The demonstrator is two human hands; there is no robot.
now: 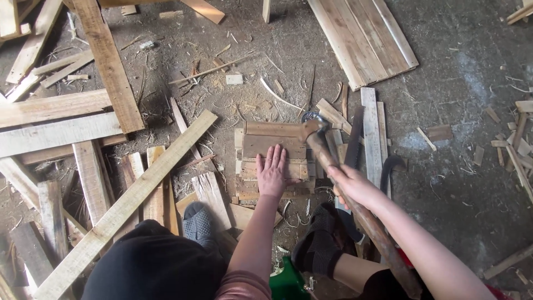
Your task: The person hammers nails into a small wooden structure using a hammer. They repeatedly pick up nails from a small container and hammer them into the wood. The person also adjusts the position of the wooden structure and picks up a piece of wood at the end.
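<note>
My left hand (272, 173) lies flat, fingers spread, on a small stack of rough wooden slats (273, 145) on the dusty floor (455, 72). My right hand (351, 184) is wrapped tight around a worn hammer (333, 166) — its head rests on the stack's far corner. Around lie long pale planks (125, 200) and splinters — farther, a board panel (363, 36).

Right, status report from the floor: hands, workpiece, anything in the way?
Left hand flat on slat panel. Right hand grips hammer, head at panel's top corner. Saw lies alongside.
</note>
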